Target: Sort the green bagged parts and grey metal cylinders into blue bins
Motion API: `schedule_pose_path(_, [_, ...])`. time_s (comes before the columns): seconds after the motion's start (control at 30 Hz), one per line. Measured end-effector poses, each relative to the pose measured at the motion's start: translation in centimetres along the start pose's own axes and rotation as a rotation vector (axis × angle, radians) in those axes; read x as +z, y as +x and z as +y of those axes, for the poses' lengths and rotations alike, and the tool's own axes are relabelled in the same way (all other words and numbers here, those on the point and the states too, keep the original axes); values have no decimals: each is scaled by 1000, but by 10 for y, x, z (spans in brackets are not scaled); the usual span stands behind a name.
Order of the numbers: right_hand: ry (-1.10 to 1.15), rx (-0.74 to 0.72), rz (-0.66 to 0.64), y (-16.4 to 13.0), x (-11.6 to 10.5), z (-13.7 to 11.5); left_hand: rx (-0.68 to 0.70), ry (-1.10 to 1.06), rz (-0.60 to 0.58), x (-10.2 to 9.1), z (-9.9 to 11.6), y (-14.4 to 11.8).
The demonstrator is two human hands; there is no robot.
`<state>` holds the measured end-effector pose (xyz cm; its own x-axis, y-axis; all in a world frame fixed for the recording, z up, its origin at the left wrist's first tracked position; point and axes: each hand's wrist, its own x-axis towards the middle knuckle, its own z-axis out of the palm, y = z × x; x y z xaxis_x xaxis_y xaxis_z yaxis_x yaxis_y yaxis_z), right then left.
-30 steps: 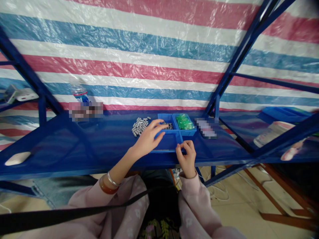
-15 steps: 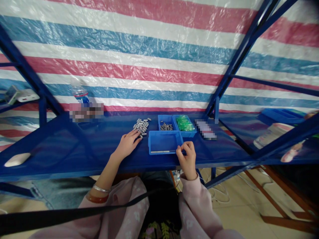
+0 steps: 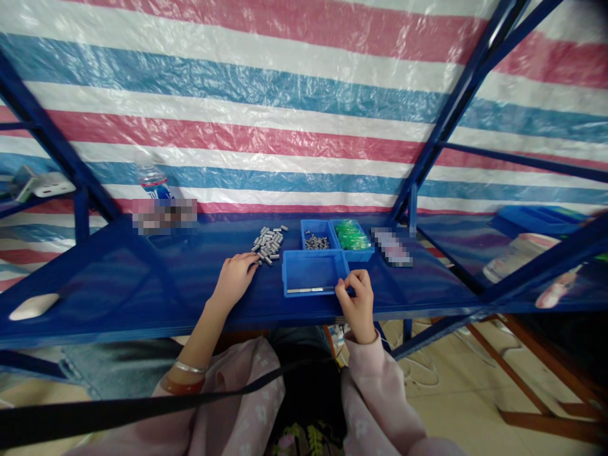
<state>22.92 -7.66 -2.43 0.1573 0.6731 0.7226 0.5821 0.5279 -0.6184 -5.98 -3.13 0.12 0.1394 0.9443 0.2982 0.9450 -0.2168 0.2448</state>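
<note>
A loose pile of small silver metal cylinders (image 3: 269, 242) lies on the blue table. At its near left edge is my left hand (image 3: 235, 277), fingers bent and thumb drawn in, closed on a small metal cylinder at the fingertips. Right of the pile stands a blue tray (image 3: 313, 269), with a row of thin silver pieces (image 3: 306, 290) along its near wall. My right hand (image 3: 357, 301) is at the tray's near right corner, thumb and forefinger pinched together; what they grip is hidden.
Behind the tray, one blue bin (image 3: 311, 227) holds small metal parts and another holds green plastic packets (image 3: 351, 235). A blurred phone-like object (image 3: 392, 246) lies to their right. A bottle (image 3: 156, 183) stands back left, a white mouse-shaped object (image 3: 34, 306) front left. Blue frame posts (image 3: 430, 152) flank the table.
My left hand has pulled back to the left and slightly toward me, off the pile, its fingers drawn closer together. My right hand stays at the tray's corner.
</note>
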Motion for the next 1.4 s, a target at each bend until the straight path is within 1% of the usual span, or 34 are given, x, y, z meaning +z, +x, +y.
schedule_pose_path(0.2, [-1, -3, -2, 1, -1, -1, -16, -17, 46, -2, -6, -7])
schedule_pose_path(0.33, [-5, -2, -2, 1, -2, -1, -50, 24, 44, -5, -9, -9])
schedule_pose_path(0.47, [-17, 4, -6, 0, -2, -1, -65, 102, 22, -2, -15, -7])
schedule_pose_path(0.6, [-23, 12, -2, 0, -2, -1, -63, 133, 6, -1, -17, -6])
schedule_pose_path(0.73, [-19, -5, -2, 0, -1, -1, -64, 156, -36, -8, -16, -1])
schedule_pose_path(0.9, [-14, -24, 4, 1, -2, -1, -126, 209, -96, -21, -13, 11])
schedule_pose_path(1.0, [-11, -26, 5, 1, -2, -2, -143, 193, -120, -22, -12, 18])
schedule_pose_path(1.1, [-12, -22, 6, 2, -2, -3, -131, 124, -125, -18, -13, 22])
schedule_pose_path(1.17, [-12, -22, 7, 2, -2, -3, -130, 32, -101, -16, -15, 23])
schedule_pose_path(1.23, [-13, -21, 7, 1, -2, -3, -137, -89, -23, -17, -15, 23])
schedule_pose_path(1.3, [-16, -20, 6, 1, -2, -3, -130, -229, 90, -23, -10, 22])
schedule_pose_path(1.37, [-19, -17, 8, 1, -2, -3, -88, -368, 172, -33, 3, 20])
schedule_pose_path(1.4, [-20, -15, 9, 1, -1, -3, -51, -427, 182, -38, 12, 19])
